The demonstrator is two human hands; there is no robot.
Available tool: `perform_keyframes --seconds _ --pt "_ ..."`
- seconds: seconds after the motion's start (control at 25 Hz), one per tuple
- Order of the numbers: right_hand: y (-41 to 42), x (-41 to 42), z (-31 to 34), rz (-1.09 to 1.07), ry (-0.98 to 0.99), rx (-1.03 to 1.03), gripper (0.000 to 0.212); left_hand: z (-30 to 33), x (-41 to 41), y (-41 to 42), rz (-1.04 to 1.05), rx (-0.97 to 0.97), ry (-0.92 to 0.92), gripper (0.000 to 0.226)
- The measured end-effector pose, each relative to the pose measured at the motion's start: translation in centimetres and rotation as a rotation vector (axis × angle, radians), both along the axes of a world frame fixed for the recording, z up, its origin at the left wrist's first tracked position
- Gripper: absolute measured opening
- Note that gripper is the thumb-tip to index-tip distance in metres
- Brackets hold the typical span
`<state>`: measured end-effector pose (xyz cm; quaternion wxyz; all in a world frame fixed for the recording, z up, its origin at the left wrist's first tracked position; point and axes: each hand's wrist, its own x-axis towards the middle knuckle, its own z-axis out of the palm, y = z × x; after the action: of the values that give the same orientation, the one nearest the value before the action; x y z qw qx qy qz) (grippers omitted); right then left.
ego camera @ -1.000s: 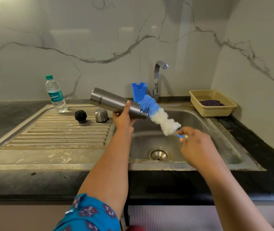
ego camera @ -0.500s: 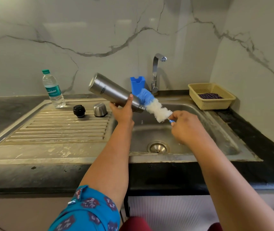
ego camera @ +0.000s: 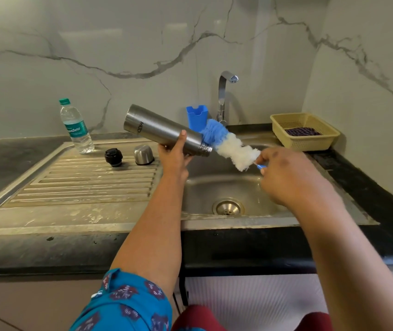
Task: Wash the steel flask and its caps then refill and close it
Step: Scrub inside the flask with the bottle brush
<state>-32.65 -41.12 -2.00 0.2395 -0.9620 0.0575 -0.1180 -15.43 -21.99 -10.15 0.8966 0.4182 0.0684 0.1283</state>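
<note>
My left hand (ego camera: pixel 175 155) grips the steel flask (ego camera: pixel 157 129) near its neck, holding it tilted over the sink's left edge with the open mouth pointing right and slightly down. My right hand (ego camera: pixel 283 174) holds the blue handle of a bottle brush (ego camera: pixel 228 144) with blue and white bristles. The brush's blue end lies at the flask's mouth, mostly outside it. A black inner cap (ego camera: pixel 113 157) and a steel outer cap (ego camera: pixel 143 154) stand on the drainboard (ego camera: pixel 71 185).
A plastic water bottle (ego camera: pixel 76 126) stands at the drainboard's back left. A blue holder (ego camera: pixel 196 117) and the tap (ego camera: pixel 224 96) are behind the sink basin (ego camera: pixel 226 187). A yellow basket (ego camera: pixel 305 131) with a dark scrubber sits at the right on the black counter.
The brush has stayed at the flask's mouth while my right hand worked it. The flask's base has tipped higher and my right hand shifted slightly.
</note>
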Motion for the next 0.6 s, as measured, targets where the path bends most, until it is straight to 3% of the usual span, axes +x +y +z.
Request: perform_keyframes --seconds 0.36,0.6 --pt "0.9 1.3 -0.8 0.006 0.037 -0.014 0.032 -0.5 -0.4 -0.4 -0.062 0.147 -0.07 0.068" --pt "0.1 1.5 -1.6 0.01 0.063 -0.017 0.032 -1.1 -0.3 -0.7 0.006 0.409 -0.072 0.072"
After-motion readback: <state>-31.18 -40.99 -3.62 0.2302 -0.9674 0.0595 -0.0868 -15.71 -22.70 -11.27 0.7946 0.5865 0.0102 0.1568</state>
